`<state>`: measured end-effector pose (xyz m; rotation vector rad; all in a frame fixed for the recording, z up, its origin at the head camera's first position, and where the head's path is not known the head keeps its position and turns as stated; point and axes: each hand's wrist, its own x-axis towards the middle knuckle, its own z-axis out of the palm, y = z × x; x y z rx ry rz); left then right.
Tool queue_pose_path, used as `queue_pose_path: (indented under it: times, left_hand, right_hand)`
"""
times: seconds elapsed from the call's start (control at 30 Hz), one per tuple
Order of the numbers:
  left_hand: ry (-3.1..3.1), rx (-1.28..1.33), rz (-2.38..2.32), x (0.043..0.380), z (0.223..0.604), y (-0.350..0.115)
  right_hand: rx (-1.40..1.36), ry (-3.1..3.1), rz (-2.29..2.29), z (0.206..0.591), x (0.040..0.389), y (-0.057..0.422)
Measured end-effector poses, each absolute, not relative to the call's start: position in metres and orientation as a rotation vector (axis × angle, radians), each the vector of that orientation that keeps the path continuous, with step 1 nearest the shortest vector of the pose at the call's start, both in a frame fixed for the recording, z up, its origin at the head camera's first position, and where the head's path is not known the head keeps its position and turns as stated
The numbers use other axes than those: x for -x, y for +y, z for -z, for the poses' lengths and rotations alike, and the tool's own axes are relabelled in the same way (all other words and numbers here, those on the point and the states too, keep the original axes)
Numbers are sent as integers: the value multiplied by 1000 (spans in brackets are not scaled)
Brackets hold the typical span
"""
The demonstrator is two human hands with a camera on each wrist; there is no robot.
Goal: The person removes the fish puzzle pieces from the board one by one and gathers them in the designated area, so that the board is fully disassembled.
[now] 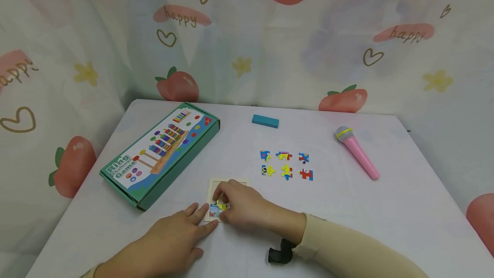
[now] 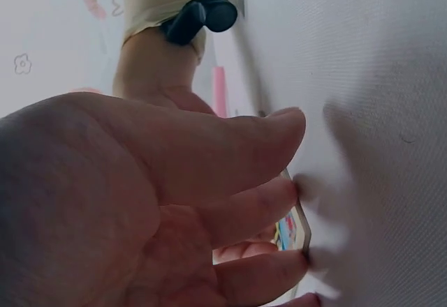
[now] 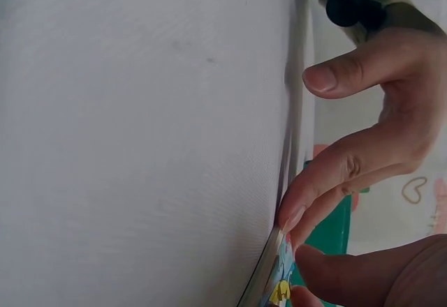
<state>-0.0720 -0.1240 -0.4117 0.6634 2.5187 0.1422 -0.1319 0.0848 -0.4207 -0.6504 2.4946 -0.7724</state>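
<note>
A small jigsaw tray (image 1: 210,188) with a pale rim lies on the table, with blue and yellow puzzle pieces (image 1: 214,210) in its near left part. Over the tray, my right hand (image 1: 241,203) has its fingers bent down and pinches a yellow puzzle piece (image 1: 221,204), partly hidden by the fingers. My left hand (image 1: 175,233) lies at the tray's left side, fingers extended, fingertips at its edge. In the left wrist view the left thumb (image 2: 230,143) stands apart from the tray edge (image 2: 303,227).
Several loose puzzle pieces (image 1: 286,171) lie in two rows right of the tray. A green ring game box (image 1: 162,153) is at the left, a blue block (image 1: 265,121) at the back, and a pink toy microphone (image 1: 360,155) at the right. Patterned cloth (image 1: 278,55) hangs behind.
</note>
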Motion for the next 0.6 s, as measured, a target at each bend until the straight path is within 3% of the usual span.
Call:
queue_pose_path:
  times: [0.6]
  left_hand:
    - [2566,-713,-154,67,410,-125]
  right_hand:
    - [650,2520,818,426,132,79]
